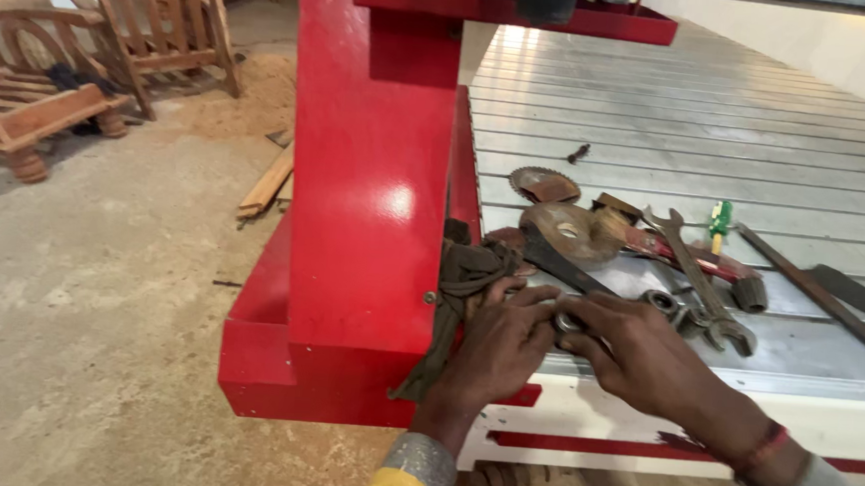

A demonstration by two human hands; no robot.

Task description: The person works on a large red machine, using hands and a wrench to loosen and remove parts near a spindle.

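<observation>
My left hand (pixel 498 349) and my right hand (pixel 636 358) meet at the near edge of a ribbed metal machine bed (pixel 680 128). Their fingertips pinch a small round metal part (pixel 567 322) between them; how each grips it is partly hidden. A brown rag (pixel 460 285) hangs over the edge beside my left hand. Just right of my right hand lie a metal ring (pixel 663 301) and a large open-ended wrench (pixel 702 282).
On the bed are a toothed saw disc (pixel 544 185), a rusty round disc (pixel 571 232), a red-handled brush (pixel 663 245), a green-handled tool (pixel 720 223) and a long dark bar (pixel 817 297). A red machine column (pixel 372 169) stands left. Wooden chairs (pixel 84 52) and planks (pixel 266 183) occupy the sawdusty floor.
</observation>
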